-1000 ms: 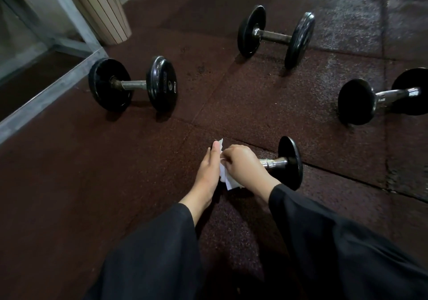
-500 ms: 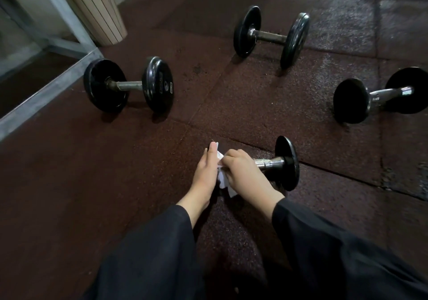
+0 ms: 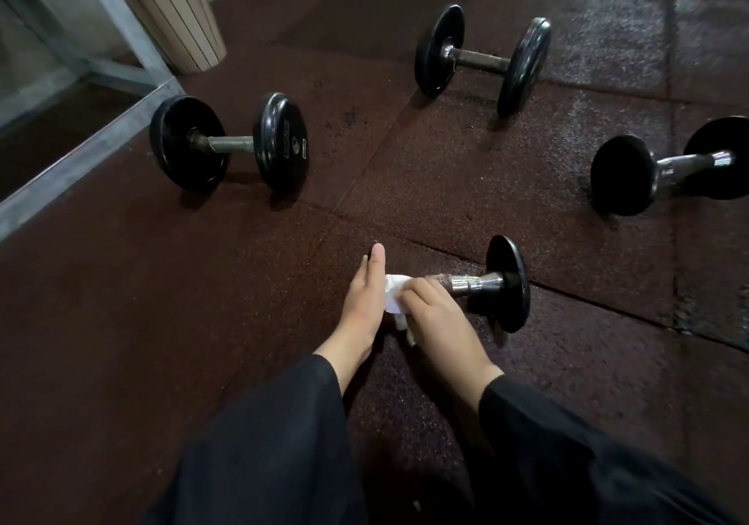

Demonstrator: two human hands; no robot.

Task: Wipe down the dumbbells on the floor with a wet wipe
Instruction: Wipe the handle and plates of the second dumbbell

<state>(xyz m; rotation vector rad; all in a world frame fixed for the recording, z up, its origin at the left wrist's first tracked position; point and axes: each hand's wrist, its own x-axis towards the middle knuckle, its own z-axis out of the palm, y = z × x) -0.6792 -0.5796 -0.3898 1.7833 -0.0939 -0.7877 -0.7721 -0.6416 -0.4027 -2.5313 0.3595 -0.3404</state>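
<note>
Dark rubber floor (image 3: 446, 184) with four dumbbells. Nearest dumbbell (image 3: 492, 283) lies before the person; the left hand (image 3: 364, 297), fingers straight, covers its left end. The right hand (image 3: 433, 314) grips a white wipe (image 3: 395, 295) around the handle.

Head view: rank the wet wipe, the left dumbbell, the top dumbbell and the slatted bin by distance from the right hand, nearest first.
1. Wet wipe, held under the right hand.
2. Left dumbbell, by the metal frame.
3. Top dumbbell, centre back; close to the left one, order less sure.
4. Slatted bin, top left corner.
</note>
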